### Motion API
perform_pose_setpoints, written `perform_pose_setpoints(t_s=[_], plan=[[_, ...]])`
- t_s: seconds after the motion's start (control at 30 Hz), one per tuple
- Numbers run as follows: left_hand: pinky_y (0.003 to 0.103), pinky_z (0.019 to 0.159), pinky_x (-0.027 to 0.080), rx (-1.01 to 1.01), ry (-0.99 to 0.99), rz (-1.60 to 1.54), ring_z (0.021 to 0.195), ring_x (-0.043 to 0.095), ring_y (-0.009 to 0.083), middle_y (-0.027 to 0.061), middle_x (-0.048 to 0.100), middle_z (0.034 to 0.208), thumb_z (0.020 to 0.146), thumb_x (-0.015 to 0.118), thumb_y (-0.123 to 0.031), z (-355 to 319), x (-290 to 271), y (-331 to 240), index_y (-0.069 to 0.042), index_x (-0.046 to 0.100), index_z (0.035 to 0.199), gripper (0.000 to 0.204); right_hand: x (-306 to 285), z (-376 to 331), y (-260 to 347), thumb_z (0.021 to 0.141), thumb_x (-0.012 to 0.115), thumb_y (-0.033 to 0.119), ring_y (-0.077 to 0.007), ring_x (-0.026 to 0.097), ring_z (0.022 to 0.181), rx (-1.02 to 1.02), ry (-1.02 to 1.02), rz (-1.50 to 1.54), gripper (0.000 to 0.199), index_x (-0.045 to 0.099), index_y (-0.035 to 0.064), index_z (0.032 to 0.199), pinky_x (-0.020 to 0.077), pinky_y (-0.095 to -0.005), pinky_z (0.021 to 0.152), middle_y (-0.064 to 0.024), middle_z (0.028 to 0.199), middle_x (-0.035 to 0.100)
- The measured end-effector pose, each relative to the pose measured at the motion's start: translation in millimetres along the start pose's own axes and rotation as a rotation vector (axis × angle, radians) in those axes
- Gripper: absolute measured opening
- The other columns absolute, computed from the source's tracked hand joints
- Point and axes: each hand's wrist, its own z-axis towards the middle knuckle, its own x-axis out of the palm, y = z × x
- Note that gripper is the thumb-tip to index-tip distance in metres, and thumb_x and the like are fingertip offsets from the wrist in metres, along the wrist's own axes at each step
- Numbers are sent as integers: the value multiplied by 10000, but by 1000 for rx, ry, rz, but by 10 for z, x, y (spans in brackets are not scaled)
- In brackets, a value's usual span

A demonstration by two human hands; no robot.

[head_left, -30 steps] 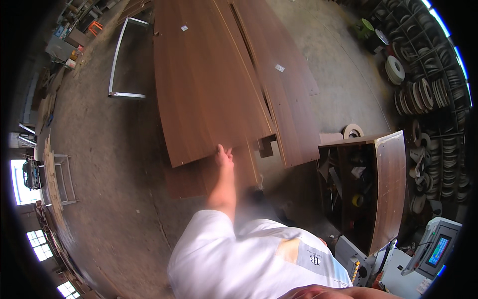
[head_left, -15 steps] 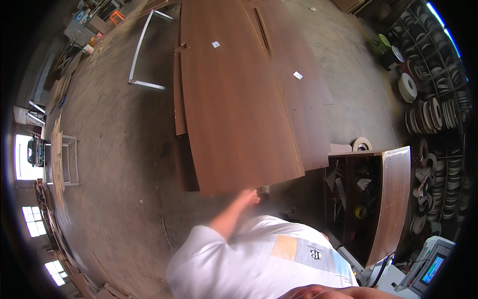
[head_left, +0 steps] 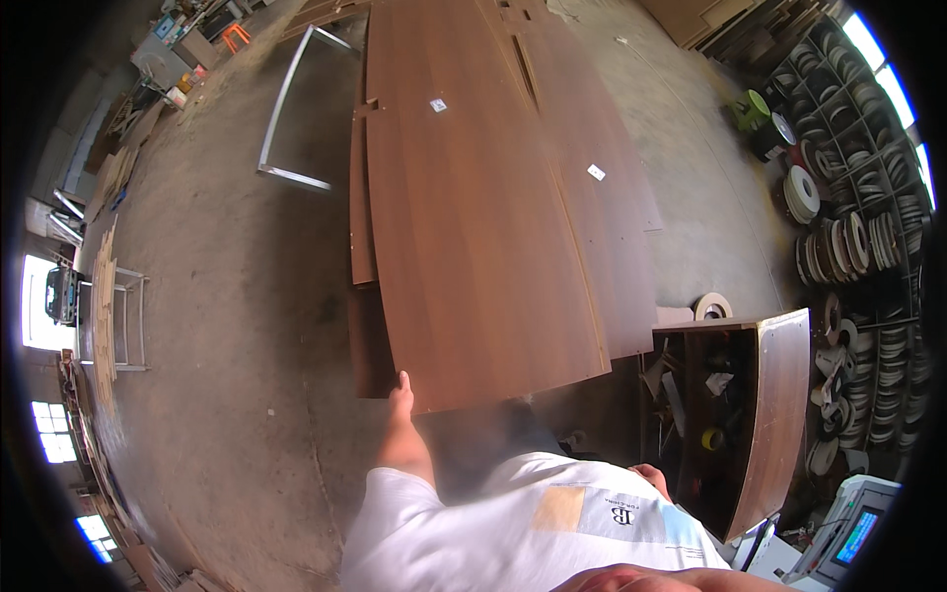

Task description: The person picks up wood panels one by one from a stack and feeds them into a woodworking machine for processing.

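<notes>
A large brown wood-grain board [head_left: 473, 237] lies lengthwise in front of me on top of other boards. My left hand [head_left: 402, 393] is at its near left corner, closed on the edge with the thumb up over the side; the fingers under the board are hidden. Only part of my right hand [head_left: 653, 480] shows, low beside my white shirt and close to the open brown cabinet [head_left: 781, 414]; its fingers cannot be made out. A small white label [head_left: 438, 105] is stuck on the board's far part.
A second brown board [head_left: 614, 257] with a white label [head_left: 597, 172] lies along the right. Beyond the cabinet stand racks of edge-band rolls [head_left: 868, 242] and a machine with a screen [head_left: 860, 533]. A metal frame [head_left: 281, 104] juts out at left.
My left hand has moved left along the board's near edge, from about its middle to the left corner. Part of my right hand now shows beside my shirt.
</notes>
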Motion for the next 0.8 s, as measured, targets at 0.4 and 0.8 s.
perform_pose_setpoints(t_s=[0.4,0.8], plan=[[463,964,446,69,-13,-55,1183,564,401,301,628,1167,893,338,-764,-530,638,11,101,624,1151,948,265,267,809,885,690,268,-158,678,760,-26,76,-200,304,696,4,1036,527,-280,701,-70,878,712],[478,1106,331,-121,353,-417,1345,430,317,136,429,1486,872,458,-725,-1261,895,-314,-31,412,1442,899,440,227,1057,921,671,231,-155,666,811,-76,138,-217,256,686,0,1032,527,-288,748,-68,926,705]])
